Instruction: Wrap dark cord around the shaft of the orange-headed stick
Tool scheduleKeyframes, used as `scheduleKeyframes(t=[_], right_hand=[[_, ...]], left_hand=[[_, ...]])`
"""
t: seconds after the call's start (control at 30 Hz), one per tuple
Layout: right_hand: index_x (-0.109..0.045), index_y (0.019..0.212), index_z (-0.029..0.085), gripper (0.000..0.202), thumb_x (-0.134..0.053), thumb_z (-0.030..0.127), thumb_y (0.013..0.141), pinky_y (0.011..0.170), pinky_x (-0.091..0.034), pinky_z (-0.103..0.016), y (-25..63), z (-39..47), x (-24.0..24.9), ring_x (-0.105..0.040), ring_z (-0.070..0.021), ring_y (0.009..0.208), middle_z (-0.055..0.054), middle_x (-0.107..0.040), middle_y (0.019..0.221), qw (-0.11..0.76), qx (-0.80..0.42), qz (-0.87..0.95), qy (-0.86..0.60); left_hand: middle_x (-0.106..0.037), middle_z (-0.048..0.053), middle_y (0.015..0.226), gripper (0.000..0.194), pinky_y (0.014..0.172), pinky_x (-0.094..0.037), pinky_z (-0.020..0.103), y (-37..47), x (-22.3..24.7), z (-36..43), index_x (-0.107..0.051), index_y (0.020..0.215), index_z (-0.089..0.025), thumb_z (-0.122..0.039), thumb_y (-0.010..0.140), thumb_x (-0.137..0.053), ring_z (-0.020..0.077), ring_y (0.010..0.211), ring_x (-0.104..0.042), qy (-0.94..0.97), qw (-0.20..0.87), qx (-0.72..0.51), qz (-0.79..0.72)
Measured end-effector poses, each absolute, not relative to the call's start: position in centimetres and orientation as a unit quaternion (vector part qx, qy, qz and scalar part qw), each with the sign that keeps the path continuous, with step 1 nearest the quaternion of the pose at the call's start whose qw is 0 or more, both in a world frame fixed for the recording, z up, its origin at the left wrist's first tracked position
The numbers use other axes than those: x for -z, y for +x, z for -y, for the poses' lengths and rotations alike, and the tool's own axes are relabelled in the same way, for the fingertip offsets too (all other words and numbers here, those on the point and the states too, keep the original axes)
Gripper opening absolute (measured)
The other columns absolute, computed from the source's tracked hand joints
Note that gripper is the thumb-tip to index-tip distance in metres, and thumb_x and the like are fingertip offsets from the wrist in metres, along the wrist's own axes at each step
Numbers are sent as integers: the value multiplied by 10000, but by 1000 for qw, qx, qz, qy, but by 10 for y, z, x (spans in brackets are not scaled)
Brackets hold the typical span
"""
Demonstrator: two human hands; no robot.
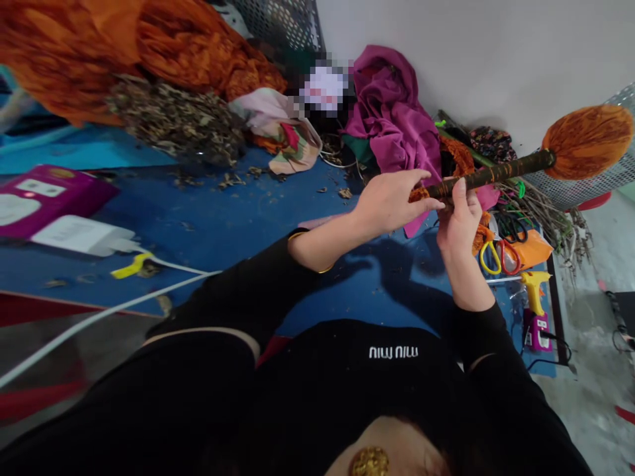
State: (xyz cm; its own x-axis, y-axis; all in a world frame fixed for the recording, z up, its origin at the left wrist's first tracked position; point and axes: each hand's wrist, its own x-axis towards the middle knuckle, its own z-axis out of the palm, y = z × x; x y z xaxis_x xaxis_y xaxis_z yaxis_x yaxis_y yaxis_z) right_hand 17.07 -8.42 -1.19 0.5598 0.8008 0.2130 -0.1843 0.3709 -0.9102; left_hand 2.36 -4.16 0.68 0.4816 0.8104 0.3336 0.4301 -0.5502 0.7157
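Observation:
A brown-green stick slants up to the right, with a rounded bundle of gathered orange fabric at its far end. Thin orange bands mark its length. My right hand grips the lower part, thumb laid along it. At the near end, my left hand closes its thumb and fingers around a bit of orange cloth at the stick's tip. The fingertips there are partly hidden. Both hands are raised over the blue table.
Magenta cloth lies behind my hands. Orange fabric and dried leaves are heaped at back left. Scissors, a yellow glue gun and twigs lie right. A purple power strip and white cable are left.

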Motion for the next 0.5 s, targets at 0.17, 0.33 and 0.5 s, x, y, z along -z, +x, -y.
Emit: scheduleKeyframes(t=[0.17, 0.33, 0.5], right_hand=[[-652, 879, 252, 411, -760, 643, 813, 530, -390, -256, 175, 88, 6, -410, -66, 543, 86, -487, 657, 717, -317, 372, -497], [-646, 882, 247, 400, -778, 617, 804, 505, -317, -253, 178, 89, 3, -293, -51, 491, 115, -381, 605, 727, -314, 361, -493], [-630, 889, 256, 392, -730, 633, 850, 544, -411, -252, 175, 90, 2, -456, -80, 559, 76, -497, 674, 737, -270, 377, -492]], left_hand=[[-585, -26, 618, 262, 619, -360, 274, 22, -11, 38, -685, 816, -184, -400, 964, -671, 139, 599, -519, 794, 440, -290, -303], [-607, 2, 666, 239, 613, -427, 282, 15, -11, 26, -665, 809, -181, -345, 980, -635, 136, 594, -538, 764, 542, -234, -261], [-666, 206, 1476, 696, 1156, -493, 481, 25, -3, 46, -607, 1474, -144, -567, 935, -735, 360, 1358, -633, 814, 236, -399, -349]])
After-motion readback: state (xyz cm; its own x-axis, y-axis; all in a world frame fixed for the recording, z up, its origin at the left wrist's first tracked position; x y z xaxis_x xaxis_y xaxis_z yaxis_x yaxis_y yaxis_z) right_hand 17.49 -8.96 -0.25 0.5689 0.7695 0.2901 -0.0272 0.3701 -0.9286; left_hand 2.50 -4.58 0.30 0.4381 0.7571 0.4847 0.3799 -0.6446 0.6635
